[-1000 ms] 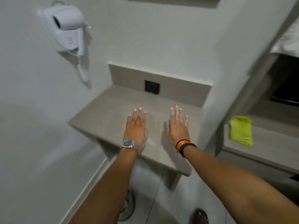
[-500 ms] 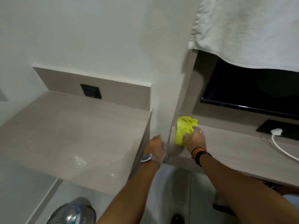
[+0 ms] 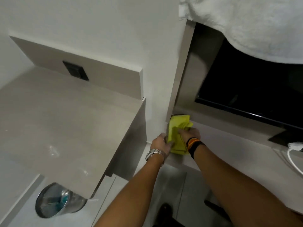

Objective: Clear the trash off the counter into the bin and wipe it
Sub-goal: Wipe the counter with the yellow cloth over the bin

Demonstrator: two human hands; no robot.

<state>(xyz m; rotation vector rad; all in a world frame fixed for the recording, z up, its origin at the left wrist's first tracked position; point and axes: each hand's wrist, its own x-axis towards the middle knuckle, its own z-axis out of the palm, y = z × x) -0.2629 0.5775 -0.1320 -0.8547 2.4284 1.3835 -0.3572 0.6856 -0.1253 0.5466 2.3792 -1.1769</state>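
**A:** Since the table (image 3: 68, 122) looks bare of trash and the bin (image 3: 55, 200) underneath has stuff in it, clearing seems done?

**B:** Looks like it, wiping's what's left. Both hands are on the yellow cloth (image 3: 177, 136) on the side shelf (image 3: 229, 145): left hand (image 3: 161, 143) pinching its near edge, right hand (image 3: 190, 134) curled closed over the bunched top.

A hotel-style room: beige counter (image 3: 65, 122), wall socket (image 3: 75, 70), television (image 3: 249, 89), metal bin (image 3: 55, 200)
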